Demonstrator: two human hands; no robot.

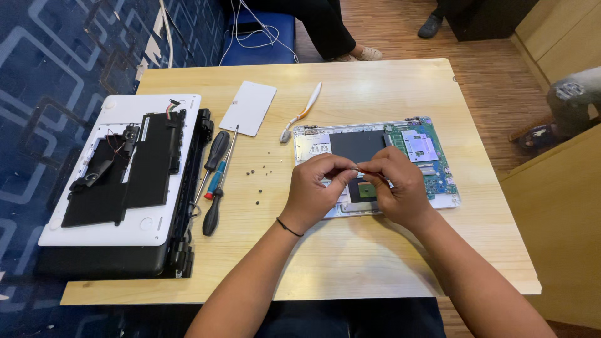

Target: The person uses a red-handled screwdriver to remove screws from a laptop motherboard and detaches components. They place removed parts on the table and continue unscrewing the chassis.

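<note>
My left hand and my right hand meet above an opened laptop base with a green circuit board and a black sheet. Between their pinched fingertips is a small thin pale part, too small to identify. A black band sits on my left wrist. Both hands hover over the base's front half, hiding its lower middle.
A white laptop shell with black battery and speaker lies at the left on a black laptop. Two screwdrivers, several loose screws, a white panel and a white pry tool lie on the wooden table. Other people's feet show beyond the far edge.
</note>
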